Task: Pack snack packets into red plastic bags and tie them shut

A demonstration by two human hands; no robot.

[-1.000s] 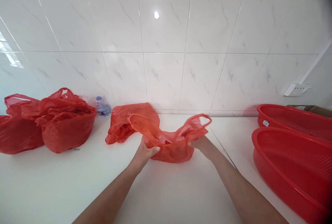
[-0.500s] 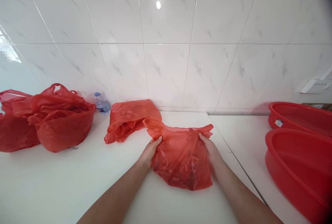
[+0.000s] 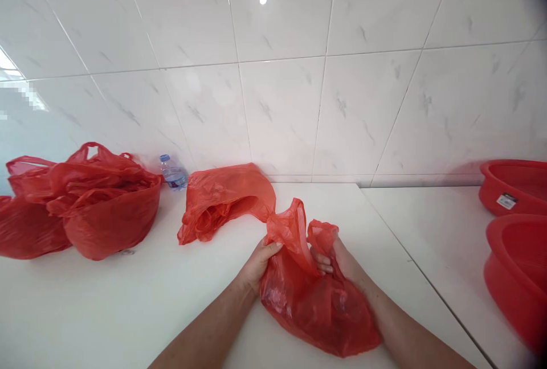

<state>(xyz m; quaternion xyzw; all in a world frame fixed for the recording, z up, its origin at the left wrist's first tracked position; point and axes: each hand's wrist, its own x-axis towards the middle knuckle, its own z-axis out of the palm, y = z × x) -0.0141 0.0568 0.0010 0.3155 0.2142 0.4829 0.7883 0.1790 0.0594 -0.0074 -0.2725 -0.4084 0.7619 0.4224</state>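
Between my hands is a red plastic bag with dark contents showing dimly through its thin film; I cannot make out what they are. My left hand grips the bag's upper left side, thumb on the near face and fingers hidden behind. At the upper right, my right hand is closed around the gathered film below one handle, fingers curled toward the middle. The bag's two handles stick up above my hands. Just behind it lies another red plastic bag, flattened and crumpled, on the white table.
Full red bags stand at the left by the tiled wall. A small water bottle is beside them. At the right are two red plastic baskets, one behind the other. A seam runs between two table tops.
My right hand has moved inward and bunched the bag's right side, so the top edge is no longer stretched wide. The bag sits lower and sags to the right. The view has shifted slightly.
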